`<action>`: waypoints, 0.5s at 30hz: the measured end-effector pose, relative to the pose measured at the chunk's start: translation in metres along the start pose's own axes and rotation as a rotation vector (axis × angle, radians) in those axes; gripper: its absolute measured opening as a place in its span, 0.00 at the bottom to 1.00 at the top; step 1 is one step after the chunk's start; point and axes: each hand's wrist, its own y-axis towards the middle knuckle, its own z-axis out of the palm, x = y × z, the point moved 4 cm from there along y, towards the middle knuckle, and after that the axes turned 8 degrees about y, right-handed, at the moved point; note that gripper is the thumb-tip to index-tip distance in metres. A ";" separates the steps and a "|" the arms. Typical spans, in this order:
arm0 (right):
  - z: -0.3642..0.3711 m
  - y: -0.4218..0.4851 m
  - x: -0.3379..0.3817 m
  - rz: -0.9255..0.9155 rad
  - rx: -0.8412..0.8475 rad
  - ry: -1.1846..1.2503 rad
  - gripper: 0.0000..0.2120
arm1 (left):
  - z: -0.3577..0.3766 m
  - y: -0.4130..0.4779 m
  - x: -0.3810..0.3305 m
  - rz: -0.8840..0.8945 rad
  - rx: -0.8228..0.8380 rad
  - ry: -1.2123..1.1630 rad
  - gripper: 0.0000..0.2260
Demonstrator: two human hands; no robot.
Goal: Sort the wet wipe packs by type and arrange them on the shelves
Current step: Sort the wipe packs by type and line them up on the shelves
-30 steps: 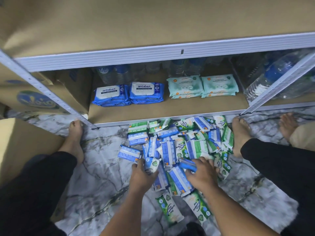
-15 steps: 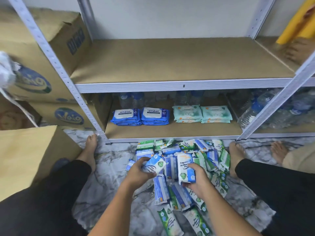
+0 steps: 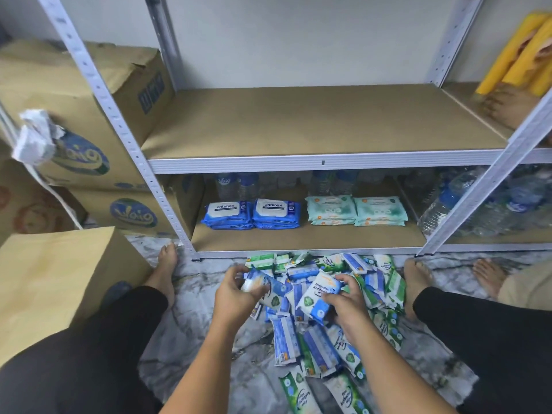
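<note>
Head view: a person sits on a marbled floor (image 3: 191, 324) facing a metal shelving unit, one leg to each side of a heap of small wet wipe packs (image 3: 313, 348).
Left hand (image 3: 236, 297): fingers are curled round a blue-and-white pack (image 3: 260, 283), held just above the heap's left edge.
Right hand (image 3: 346, 303): fingers and thumb grip a second pack (image 3: 319, 297), also blue and white and tilted, above the heap's middle.
Heap: blue packs and green packs lie mixed on the floor between the bare feet, reaching the front edge of the lower shelf (image 3: 298, 239).
Lower shelf: two stacks of blue antabax packs (image 3: 227, 215) stand side by side on the left, with two stacks of pale teal packs (image 3: 331, 210) just beside them on the right and water bottles (image 3: 448, 201) behind and to the right.
Middle shelf (image 3: 313, 124): a brown board sits directly above the sorted stacks.
Surroundings: cardboard boxes (image 3: 74, 115) are piled left of the rack, and yellow packages (image 3: 525, 52) lean at upper right.
</note>
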 end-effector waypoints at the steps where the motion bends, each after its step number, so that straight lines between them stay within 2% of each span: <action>1: 0.001 0.001 0.001 -0.009 -0.008 0.009 0.22 | 0.001 0.000 -0.001 -0.008 -0.014 -0.046 0.19; 4: 0.004 0.001 0.005 -0.016 -0.024 0.053 0.21 | 0.006 -0.001 -0.005 -0.048 -0.030 -0.271 0.17; 6: 0.006 0.004 0.005 -0.019 -0.006 0.087 0.22 | 0.013 0.000 -0.004 -0.115 0.035 -0.378 0.14; 8: 0.008 0.004 0.005 -0.015 0.009 0.120 0.27 | 0.020 -0.001 -0.003 -0.175 0.125 -0.412 0.10; 10: 0.009 0.005 0.003 0.007 0.016 0.143 0.32 | 0.027 -0.001 0.002 -0.249 0.231 -0.455 0.16; 12: 0.009 0.007 -0.002 0.031 0.014 0.171 0.33 | 0.032 -0.002 0.008 -0.307 0.285 -0.463 0.24; 14: 0.007 0.008 -0.006 0.043 -0.008 0.183 0.32 | 0.033 -0.002 0.014 -0.323 0.254 -0.426 0.26; 15: 0.007 0.008 -0.007 0.042 -0.020 0.184 0.30 | 0.033 -0.001 0.016 -0.314 0.225 -0.404 0.23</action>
